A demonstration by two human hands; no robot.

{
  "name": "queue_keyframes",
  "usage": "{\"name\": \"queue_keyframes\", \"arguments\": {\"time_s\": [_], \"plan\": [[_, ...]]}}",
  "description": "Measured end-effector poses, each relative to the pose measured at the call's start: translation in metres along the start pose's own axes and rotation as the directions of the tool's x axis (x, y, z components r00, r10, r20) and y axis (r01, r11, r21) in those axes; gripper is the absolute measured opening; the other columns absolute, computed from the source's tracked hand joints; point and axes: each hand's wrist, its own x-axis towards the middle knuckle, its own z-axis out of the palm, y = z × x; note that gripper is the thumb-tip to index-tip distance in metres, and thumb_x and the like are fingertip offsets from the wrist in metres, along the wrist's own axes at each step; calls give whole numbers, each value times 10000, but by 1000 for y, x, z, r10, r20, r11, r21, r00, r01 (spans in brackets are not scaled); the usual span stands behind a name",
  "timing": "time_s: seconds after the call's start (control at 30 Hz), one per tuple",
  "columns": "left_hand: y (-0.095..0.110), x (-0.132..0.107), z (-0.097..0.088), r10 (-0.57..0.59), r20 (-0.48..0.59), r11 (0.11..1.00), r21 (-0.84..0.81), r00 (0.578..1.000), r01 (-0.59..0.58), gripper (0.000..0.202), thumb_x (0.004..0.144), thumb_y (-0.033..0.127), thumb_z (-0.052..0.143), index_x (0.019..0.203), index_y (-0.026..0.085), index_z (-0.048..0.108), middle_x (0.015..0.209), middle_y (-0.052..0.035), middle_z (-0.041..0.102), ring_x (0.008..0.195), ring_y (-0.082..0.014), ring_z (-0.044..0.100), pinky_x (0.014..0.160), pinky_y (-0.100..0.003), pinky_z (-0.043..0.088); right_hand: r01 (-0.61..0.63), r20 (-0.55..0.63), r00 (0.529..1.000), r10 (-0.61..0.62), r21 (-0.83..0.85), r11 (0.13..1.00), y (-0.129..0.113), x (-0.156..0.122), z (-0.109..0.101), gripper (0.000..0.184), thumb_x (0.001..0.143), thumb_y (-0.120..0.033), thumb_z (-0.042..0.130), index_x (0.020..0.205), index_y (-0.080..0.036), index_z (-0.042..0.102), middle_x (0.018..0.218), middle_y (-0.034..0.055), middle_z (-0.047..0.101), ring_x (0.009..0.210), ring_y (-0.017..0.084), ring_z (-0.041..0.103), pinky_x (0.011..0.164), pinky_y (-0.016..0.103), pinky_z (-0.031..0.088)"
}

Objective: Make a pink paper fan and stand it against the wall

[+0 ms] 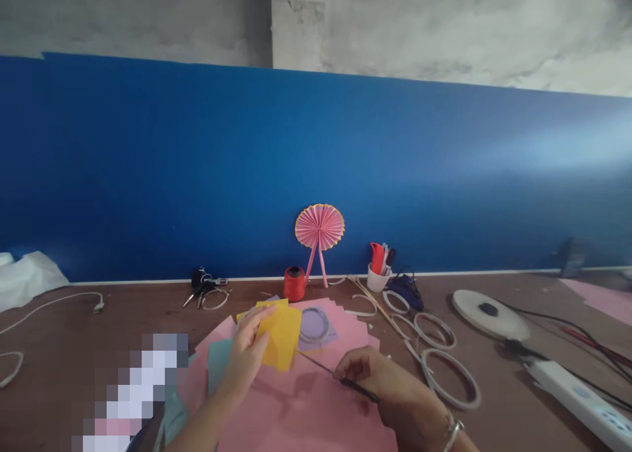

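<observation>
My left hand (251, 343) holds folded or stacked yellow paper (282, 337) above a pile of paper, its fingers behind or along the left side and the thumb in front. In my right hand (375, 376) is a slim dark tool that looks like black-handled scissors (358, 389). Its thin tip points left and meets or nearly meets the lower right edge of the yellow paper. Beneath both hands lie pink sheets (306, 412), with light blue sheets (220, 360) on the left. A roll of white tape (315, 325) rests on purple paper (330, 337) behind the yellow piece.
A pink pleated fan (320, 227) stands against the blue panel (222, 162), beside a red thread spool (294, 284). Rightward are a white pen cup (378, 279), several tape rolls (451, 378), a round white disc (488, 314) and a power strip (582, 399). Keys (202, 284) lie left.
</observation>
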Motion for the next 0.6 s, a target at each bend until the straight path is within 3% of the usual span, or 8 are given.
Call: {"name": "queue_keyframes", "arguments": {"time_s": [0.37,0.6], "plan": [[1,0,1,-24,-8,999,-27,1000,24,407,719,165,526,1099,198,669,1238,-82,612,1248,-259,467,1059,-396,331,-33,-32,999,29,-134,990,-6,-4,4,238,570,-171,700,802,-138,738,530,-25,633,415,80,542,394,156,410],[3,-2,2,-9,9,999,-34,1000,9,418,701,158,533,1090,208,678,1233,-74,620,1216,-259,500,1045,-388,352,8,-41,999,-16,-176,984,-5,-3,5,232,568,-139,669,787,-134,747,533,-25,623,440,59,497,404,136,369]]}}
